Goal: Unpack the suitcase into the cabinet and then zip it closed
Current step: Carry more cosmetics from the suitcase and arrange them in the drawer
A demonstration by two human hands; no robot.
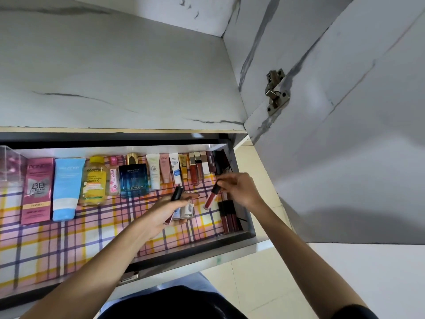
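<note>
An open cabinet drawer (pixel 241 246) lined with plaid paper holds a back row of cosmetics. My left hand (pixel 164 212) hovers over the drawer's middle and grips several small items: a dark-capped lip gloss (pixel 176 194) and clear nail polish bottles (pixel 186 209). My right hand (pixel 240 187) pinches the black cap of a red lip gloss tube (pixel 210 199), held tilted above the liner near the drawer's right end. Several dark red lip glosses (pixel 227 218) lie side by side in the right front corner. The suitcase is out of view.
Along the back lie a pink BB cream box (pixel 36 189), a blue tube (pixel 65 189), a yellow Garnier bottle (pixel 94 180), a blue cologne box (pixel 134 180) and small tubes. A clear acrylic box (pixel 10 164) is far left. The open cabinet door (pixel 345 111) stands right.
</note>
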